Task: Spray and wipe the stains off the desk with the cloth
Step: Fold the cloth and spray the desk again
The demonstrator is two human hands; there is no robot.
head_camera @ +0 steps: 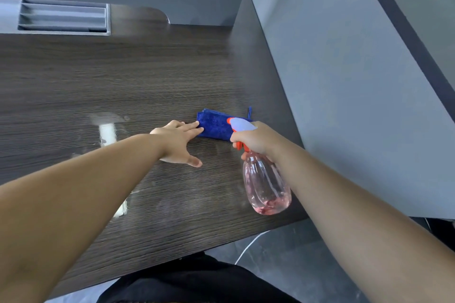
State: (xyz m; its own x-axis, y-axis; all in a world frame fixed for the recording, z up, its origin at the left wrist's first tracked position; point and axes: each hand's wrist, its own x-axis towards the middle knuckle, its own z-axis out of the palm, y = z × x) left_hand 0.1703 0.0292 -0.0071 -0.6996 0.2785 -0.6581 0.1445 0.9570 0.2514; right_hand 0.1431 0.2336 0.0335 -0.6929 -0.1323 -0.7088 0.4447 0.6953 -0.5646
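A folded blue cloth [214, 126] lies on the dark wood-grain desk [123, 76], near its right side. My left hand [178, 141] rests flat on the desk with fingers spread, its fingertips touching the cloth's left edge. My right hand [256, 139] grips the neck of a clear pink spray bottle [266, 184] with a pale head and an orange trigger and nozzle; the bottle hangs above the desk's front right part, and its head hides part of the cloth. Pale smears [107, 130] mark the desk left of my left hand.
A grey partition panel [344, 81] rises along the desk's right edge. A grey cable tray with slats [64, 17] sits at the back left. The desk's front edge runs diagonally below my arms, with dark floor and my dark clothing beyond it.
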